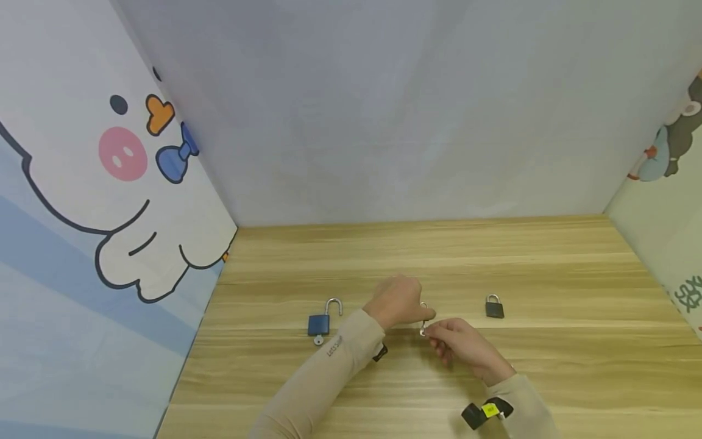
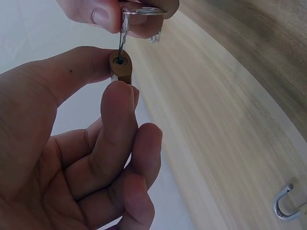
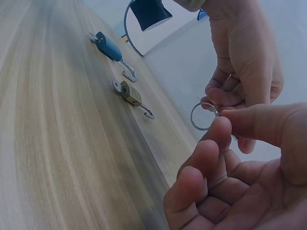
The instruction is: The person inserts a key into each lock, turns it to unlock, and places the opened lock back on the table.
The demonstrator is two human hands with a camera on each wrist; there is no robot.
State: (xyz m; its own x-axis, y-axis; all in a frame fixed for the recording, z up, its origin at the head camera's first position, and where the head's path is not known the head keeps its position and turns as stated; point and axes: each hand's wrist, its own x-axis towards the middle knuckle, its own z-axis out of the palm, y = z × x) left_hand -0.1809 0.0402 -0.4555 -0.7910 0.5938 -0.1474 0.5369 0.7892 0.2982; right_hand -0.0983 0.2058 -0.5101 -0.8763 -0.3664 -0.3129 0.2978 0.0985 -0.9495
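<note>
A small brass-coloured padlock is held by my left hand between thumb and finger, its keyhole end facing my right hand. Thumb and forefinger of the right hand pinch a key on a metal ring. In the left wrist view the key's tip meets the keyhole; how deep it sits cannot be told. The held padlock's body is mostly covered by fingers, and in the head view only a little of its shackle shows.
Left on the wooden table lies a blue padlock, shackle open, key in its base. Beside it, a brass padlock with open shackle and key is hidden by the left arm in the head view. A black padlock lies right.
</note>
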